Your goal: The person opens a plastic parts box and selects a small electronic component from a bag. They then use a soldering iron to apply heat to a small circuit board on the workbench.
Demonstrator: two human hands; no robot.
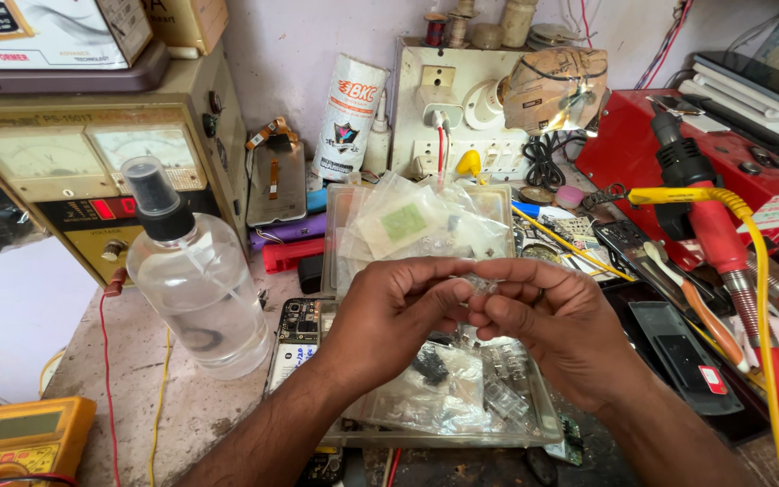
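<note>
My left hand and my right hand meet over an open clear plastic parts box. Together their fingertips pinch a small clear plastic packet, whose contents are too small to tell. The box below holds several small clear bags with tiny dark parts. Its raised lid behind my hands carries more clear bags, one with a green patch. An opened phone with a bare circuit board lies just left of the box, under my left wrist.
A clear spray bottle stands at the left, in front of a beige metered power supply. A yellow multimeter sits at bottom left. At the right lie red-handled tools, a yellow cable and a red case. A white socket board is behind.
</note>
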